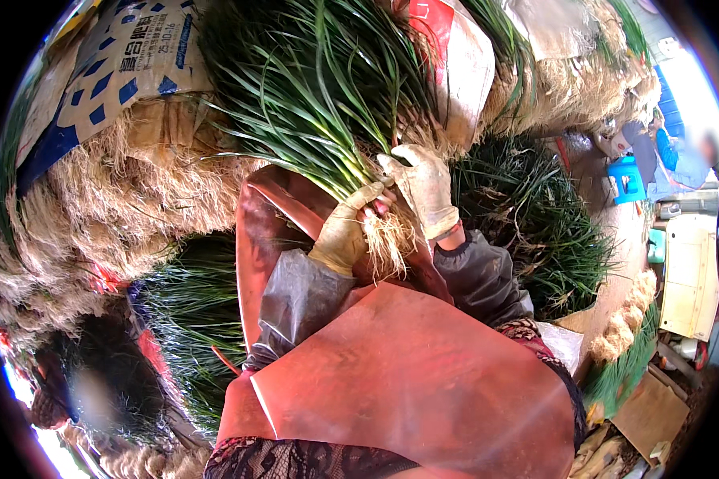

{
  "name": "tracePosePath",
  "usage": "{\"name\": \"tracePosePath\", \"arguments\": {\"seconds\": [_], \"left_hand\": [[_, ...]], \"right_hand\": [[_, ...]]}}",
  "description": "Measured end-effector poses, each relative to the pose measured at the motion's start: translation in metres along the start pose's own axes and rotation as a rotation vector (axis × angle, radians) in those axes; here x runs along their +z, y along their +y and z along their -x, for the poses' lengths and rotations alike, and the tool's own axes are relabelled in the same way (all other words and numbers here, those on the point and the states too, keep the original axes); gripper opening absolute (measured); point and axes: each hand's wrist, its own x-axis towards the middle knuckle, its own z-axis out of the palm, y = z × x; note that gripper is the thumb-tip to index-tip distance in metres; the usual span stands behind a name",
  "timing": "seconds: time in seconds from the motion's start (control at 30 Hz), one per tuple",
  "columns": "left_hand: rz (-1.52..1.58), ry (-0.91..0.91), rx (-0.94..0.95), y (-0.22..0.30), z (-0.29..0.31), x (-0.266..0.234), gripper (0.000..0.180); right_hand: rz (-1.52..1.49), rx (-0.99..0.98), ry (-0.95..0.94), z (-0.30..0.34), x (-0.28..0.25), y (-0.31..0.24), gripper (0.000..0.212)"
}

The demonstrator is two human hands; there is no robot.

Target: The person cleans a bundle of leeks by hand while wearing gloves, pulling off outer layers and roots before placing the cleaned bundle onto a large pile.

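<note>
A bunch of scallions (345,164) with long green leaves, pinkish white bases and pale stringy roots lies across my left hand (343,227). That hand, in a dirty cream glove, is closed around the stalks just above the roots. My right hand (425,190), gloved alike, is on the right side of the bunch with thumb and forefinger brought together at the stalks. What sits between those fingertips is too small to make out. Beyond both hands spreads a larger heap of loose green scallions (280,72). A reddish-brown apron (407,367) covers my lap beneath the hands.
Stacked bundles with dry, tan roots (136,191) rise at left, under a printed sack (136,56). Dark green leaves (527,215) pile at right, and more greens (192,311) at left. A person (687,160) sits at far right near a blue stool (627,180).
</note>
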Motion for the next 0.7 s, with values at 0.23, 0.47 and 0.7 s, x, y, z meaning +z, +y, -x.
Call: {"name": "tracePosePath", "arguments": {"seconds": [0.23,0.47,0.7], "left_hand": [[0.128,-0.153,0.006,0.007,0.017,-0.007,0.022],[0.135,-0.261,0.076,0.007,0.023,-0.013,0.021],[0.142,-0.355,0.226,0.005,0.027,-0.017,0.031]], "right_hand": [[-0.949,0.406,-0.847,-0.030,-0.033,-0.016,0.038],[-1.129,0.642,-0.678,-0.020,0.005,-0.021,0.017],[0.069,-0.093,0.376,-0.037,0.005,0.031,0.024]]}}
